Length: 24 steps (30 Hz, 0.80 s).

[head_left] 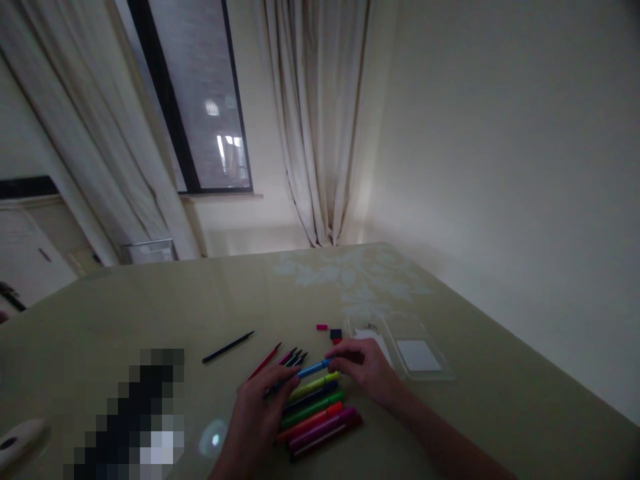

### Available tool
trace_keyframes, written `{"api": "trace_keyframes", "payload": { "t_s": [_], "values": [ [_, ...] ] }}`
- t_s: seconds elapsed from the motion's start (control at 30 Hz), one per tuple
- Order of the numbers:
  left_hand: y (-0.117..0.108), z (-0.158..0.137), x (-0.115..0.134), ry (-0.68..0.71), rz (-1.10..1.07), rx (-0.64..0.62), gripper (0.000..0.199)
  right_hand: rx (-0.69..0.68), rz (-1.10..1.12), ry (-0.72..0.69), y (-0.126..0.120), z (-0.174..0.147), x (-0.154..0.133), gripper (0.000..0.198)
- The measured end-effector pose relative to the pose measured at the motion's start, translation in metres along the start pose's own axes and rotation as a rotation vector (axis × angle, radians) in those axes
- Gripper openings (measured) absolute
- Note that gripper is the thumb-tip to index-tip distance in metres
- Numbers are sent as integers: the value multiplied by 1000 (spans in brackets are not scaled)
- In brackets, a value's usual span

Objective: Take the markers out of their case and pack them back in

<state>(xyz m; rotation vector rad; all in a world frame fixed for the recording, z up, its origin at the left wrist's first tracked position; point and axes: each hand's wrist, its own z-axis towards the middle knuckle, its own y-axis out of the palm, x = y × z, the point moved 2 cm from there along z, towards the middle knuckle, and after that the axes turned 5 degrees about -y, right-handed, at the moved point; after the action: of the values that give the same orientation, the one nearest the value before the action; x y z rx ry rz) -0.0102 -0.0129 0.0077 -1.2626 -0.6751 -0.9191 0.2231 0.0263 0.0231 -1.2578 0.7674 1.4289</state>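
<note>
A blue marker pen (312, 369) stretches between my two hands above the tabletop. My left hand (257, 403) is closed around its left part, and the fingers of my right hand (367, 370) pinch its right end. Just below lie several markers side by side, among them a yellow-green one (323, 383), a green one (320, 407), an orange one (313, 424) and a purple one (323, 430). Beyond my left hand are several thin pens with their tips showing, including a red pen (267, 359). Small pink (322, 327) and dark (335, 333) cap-like pieces sit past my right hand.
A clear plastic case (443, 375) lies opened flat on the right, with white paper (419, 355) in it. One dark pen (229, 347) rests apart to the left. A white rounded object (23, 440) is at the table's (165, 307) lower left. A wall (510, 200) borders the right side.
</note>
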Motion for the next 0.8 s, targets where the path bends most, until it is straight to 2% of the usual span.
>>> {"api": "trace_keyframes", "payload": {
  "t_s": [0.17,0.3,0.4,0.47,0.57,0.63,0.8],
  "values": [
    [-3,0,7,46,141,-118,24,-11,-353,-102,-3,9,-5,19],
    [-6,1,12,35,217,-242,22,-18,-650,-187,-4,38,-7,19],
    [-10,4,9,-3,207,-284,25,-80,-900,-153,-2,65,1,17],
    [-17,7,3,-28,194,-236,32,-139,-990,-107,-1,77,9,13],
    [-32,12,-11,-83,274,-65,35,-211,-1011,-82,-5,82,13,9],
    [-40,14,-20,-110,349,11,33,-206,-957,-104,-10,78,9,10],
    [-45,13,-28,-105,457,22,35,-211,-630,-131,-21,63,-21,14]
  ]
}}
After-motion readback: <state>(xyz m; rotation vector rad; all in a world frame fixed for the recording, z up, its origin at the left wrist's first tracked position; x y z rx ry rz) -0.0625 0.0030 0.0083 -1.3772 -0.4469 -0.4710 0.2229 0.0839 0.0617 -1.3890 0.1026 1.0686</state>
